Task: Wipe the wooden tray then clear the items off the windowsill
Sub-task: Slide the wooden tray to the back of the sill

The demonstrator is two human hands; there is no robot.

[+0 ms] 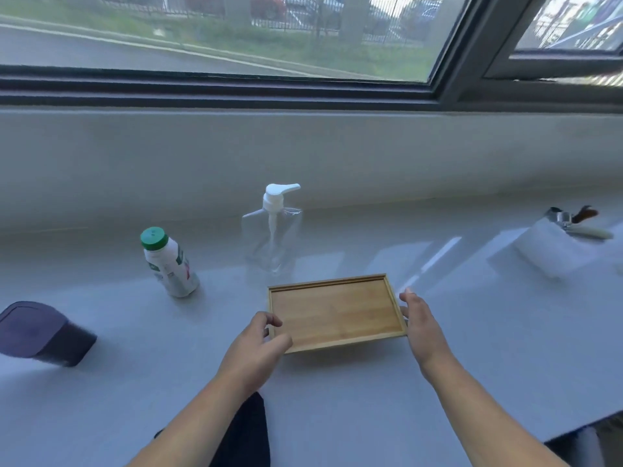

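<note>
- Windowsill carried everything.
- Wooden tray lay mid-sill, near the front.
- Pump bottle stood behind the tray, green-capped bottle further left.
- Left grip curled round tray's left corner.
- Right grip straight-fingered, flat against the right rim.

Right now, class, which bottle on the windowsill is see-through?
The pump bottle behind the wooden tray; the green-capped bottle left of it is opaque white.
</note>
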